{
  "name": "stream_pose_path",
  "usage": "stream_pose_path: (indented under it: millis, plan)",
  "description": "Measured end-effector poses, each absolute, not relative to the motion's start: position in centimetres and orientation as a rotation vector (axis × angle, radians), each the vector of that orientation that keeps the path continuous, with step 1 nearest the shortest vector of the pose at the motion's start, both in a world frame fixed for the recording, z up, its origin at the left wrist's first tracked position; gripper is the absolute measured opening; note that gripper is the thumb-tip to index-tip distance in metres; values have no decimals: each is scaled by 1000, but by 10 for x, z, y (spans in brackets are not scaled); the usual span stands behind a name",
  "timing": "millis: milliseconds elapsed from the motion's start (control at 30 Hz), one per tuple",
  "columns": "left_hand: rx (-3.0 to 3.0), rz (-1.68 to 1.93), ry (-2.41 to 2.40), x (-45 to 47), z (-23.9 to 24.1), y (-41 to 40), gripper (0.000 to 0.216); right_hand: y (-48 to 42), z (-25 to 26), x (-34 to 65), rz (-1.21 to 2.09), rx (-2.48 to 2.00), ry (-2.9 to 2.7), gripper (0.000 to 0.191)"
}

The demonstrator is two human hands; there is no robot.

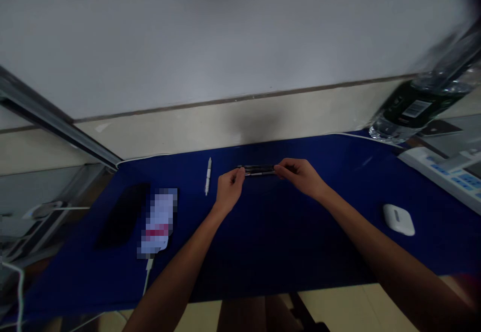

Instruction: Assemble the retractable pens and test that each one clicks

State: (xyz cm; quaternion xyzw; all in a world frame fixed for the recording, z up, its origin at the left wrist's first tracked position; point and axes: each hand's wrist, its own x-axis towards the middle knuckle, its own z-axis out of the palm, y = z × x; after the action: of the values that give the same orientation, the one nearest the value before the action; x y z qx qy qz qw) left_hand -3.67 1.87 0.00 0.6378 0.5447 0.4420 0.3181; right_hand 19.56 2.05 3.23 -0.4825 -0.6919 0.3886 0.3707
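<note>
Several dark pens (260,170) lie side by side, level, between my two hands at the back middle of the blue desk cover. My left hand (230,188) pinches their left ends between thumb and fingers. At the opposite ends, my right hand (298,174) has its thumb and fingertips closed on the bundle. I cannot tell whether the pens rest on the cloth or are held just above it. To the left of my left hand, a white pen (208,177) lies by itself, pointing away from me.
A phone (160,222) with a lit, blurred screen and a white cable lies left, beside a dark flat object (123,215). A white earbud case (399,219), a desk telephone (447,174) and a large plastic bottle (413,104) are on the right. A wall (225,126) backs the desk.
</note>
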Motion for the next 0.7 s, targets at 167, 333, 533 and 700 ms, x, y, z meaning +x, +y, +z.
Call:
stream_pose_path:
  millis: [167, 333, 533, 700]
  plan:
    - [1686, 1147, 1433, -36, 1, 18, 48, 18, 37, 196, 973, -1255, -1839, 47]
    - [1703, 1150, 1446, -36, -1, 19, 48, 18, 36, 196, 985, -1260, -1828, 48]
    - [1738, 1134, 1477, -36, -1, 20, 48, 18, 35, 194, 998, -1229, -1784, 44]
    - [1786, 1112, 1501, -36, 2, 18, 48, 15, 35, 191, 832, -1231, -1793, 34]
